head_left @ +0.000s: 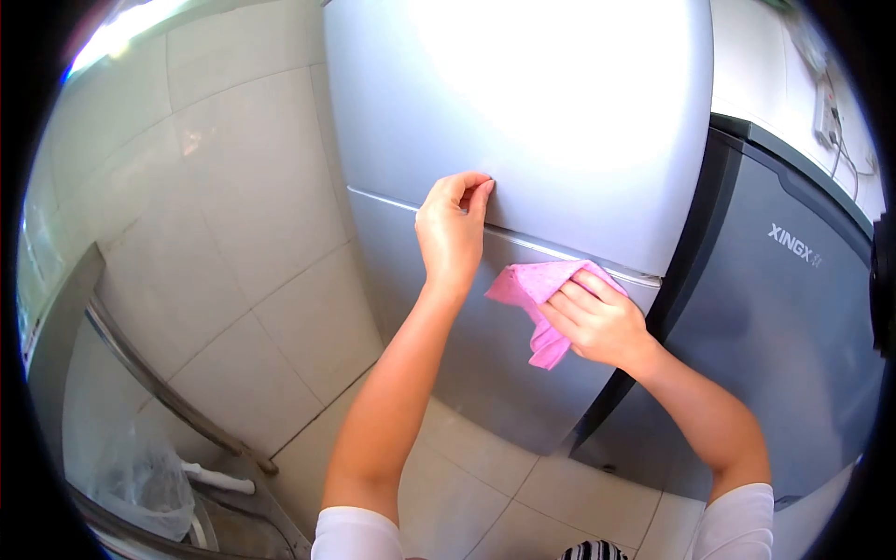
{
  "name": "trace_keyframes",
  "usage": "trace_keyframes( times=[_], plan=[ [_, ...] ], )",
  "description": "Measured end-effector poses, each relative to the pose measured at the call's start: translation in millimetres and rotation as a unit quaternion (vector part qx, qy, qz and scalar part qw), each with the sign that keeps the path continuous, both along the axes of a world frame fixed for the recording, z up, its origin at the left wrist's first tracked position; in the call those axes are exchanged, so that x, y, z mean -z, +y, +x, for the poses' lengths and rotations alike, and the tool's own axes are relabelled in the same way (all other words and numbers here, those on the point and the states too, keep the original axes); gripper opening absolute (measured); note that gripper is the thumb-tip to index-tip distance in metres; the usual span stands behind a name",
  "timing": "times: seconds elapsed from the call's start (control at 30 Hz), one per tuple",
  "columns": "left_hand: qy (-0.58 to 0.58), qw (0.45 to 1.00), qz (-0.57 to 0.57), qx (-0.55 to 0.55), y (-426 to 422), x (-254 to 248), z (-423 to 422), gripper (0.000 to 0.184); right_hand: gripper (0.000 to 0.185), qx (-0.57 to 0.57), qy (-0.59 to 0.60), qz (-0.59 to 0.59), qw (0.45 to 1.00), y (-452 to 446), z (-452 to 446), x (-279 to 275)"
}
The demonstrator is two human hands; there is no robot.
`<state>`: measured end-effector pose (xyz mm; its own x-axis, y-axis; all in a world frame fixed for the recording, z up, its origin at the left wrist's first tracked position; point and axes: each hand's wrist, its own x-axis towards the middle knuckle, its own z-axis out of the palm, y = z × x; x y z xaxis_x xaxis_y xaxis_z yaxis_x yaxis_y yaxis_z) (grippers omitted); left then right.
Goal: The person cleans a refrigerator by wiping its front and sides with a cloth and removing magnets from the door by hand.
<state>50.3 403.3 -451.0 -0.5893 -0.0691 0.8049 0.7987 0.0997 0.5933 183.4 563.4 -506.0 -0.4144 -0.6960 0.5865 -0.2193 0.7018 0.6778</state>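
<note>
A silver two-door refrigerator (411, 121) stands in front of me, with a pale trim strip between its upper and lower doors. My left hand (453, 229) is at the upper door's lower part, thumb and fingertips pinched together; whether anything is between them I cannot make out. To the right, my right hand (597, 317) presses a pink cloth (532, 285) against the front near the seam, fingers lying over the cloth. Part of the cloth hangs down loosely over the lower door.
A dark grey appliance (784, 308) marked XINGX stands close on the right. A power strip (826, 112) with cables is on the wall behind it. Tiled wall (243, 187) is on the left. At lower left are a metal rack (168, 383) and a clear plastic bag (140, 485).
</note>
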Motion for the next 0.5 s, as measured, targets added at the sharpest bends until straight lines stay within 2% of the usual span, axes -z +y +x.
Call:
trace_keyframes(
  times=[0.17, 0.37, 0.43, 0.47, 0.5],
  plan=[
    [0.002, 0.999, -0.033, -0.032, -1.2, -3.1, -0.2, 0.011, 0.030, -0.005, 0.003, -0.006, 1.000, 0.4, -1.2, 1.3],
    [0.077, 0.991, -0.075, -0.086, 1.7, -2.4, -6.3, 0.009, 0.030, -0.009, 0.004, -0.014, 1.000, 1.4, -1.2, 2.0],
    [0.012, 0.985, -0.048, -0.166, -4.5, 0.5, -24.6, 0.007, 0.030, -0.012, 0.000, -0.017, 1.000, 0.7, -0.7, 3.6],
    [-0.059, 0.986, -0.033, -0.151, -15.2, -0.3, -28.8, 0.006, 0.029, -0.018, 0.003, -0.018, 1.000, 0.8, -0.9, 4.0],
    [-0.062, 0.988, -0.051, -0.129, -20.4, 7.6, -33.6, 0.006, 0.029, -0.023, 0.010, -0.018, 1.000, 1.9, -1.5, 2.3]
  ],
)
